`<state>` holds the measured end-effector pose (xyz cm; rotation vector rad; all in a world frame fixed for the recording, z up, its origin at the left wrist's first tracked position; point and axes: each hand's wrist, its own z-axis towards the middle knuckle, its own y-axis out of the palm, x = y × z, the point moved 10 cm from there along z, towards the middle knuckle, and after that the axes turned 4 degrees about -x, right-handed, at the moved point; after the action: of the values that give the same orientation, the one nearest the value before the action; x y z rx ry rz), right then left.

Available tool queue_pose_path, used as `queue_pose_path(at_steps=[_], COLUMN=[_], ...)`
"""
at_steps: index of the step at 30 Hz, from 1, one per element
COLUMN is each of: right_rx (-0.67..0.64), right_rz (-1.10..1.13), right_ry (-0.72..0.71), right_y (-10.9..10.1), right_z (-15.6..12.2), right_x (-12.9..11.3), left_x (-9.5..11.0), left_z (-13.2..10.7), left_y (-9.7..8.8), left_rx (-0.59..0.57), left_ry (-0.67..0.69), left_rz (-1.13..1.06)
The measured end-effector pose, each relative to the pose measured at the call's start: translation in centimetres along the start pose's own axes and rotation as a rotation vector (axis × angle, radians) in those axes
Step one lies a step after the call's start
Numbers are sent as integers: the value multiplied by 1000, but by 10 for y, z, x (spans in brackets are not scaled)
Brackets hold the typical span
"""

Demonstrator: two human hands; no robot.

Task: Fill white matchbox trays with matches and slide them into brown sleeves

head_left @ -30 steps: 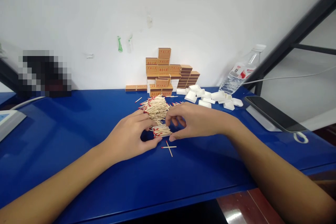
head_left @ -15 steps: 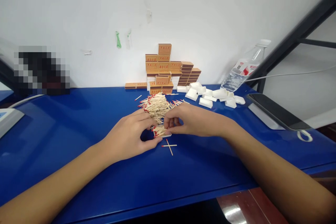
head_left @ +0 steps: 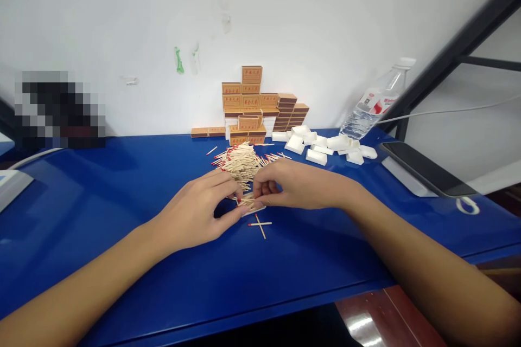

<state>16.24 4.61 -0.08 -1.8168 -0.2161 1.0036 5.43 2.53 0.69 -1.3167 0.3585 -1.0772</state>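
A small white tray of matches (head_left: 251, 205) rests on the blue table (head_left: 122, 195) between both hands. My left hand (head_left: 199, 209) pinches its left end between thumb and fingers. My right hand (head_left: 291, 184) has its fingers curled over the tray's top and right end, pressing on the matches. Just behind the hands lies a loose pile of red-tipped matches (head_left: 240, 161). Two single matches (head_left: 259, 224) lie crossed on the table just in front of the tray.
Stacked brown matchboxes (head_left: 250, 105) stand against the wall, with several white inner trays (head_left: 321, 146) to their right. A plastic water bottle (head_left: 368, 105) leans at the right, near a dark phone (head_left: 425, 169) and a black frame. A white device sits at the far left edge.
My right hand's fingers have closed down over the tray, hiding most of the matches in it. The left hand keeps its pinch. The camera has shifted a little.
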Motion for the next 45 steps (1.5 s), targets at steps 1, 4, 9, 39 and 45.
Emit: queue_pose_path(at_steps=[1, 4, 9, 39, 45], right_rx=[2, -9, -43, 18, 13], right_rz=[0, 22, 12, -13, 25], right_ry=[1, -4, 32, 32, 21], right_y=[0, 1, 4, 5, 4], right_z=[0, 1, 2, 6, 6], right_x=[0, -1, 0, -4, -2], left_x=[0, 1, -2, 2, 0], left_z=[0, -1, -1, -1, -2], left_y=[-1, 0, 2, 7, 8], left_rx=[1, -6, -8, -44, -56], left_ry=[0, 6, 0, 23, 2], left_rz=[0, -1, -15, 11, 11])
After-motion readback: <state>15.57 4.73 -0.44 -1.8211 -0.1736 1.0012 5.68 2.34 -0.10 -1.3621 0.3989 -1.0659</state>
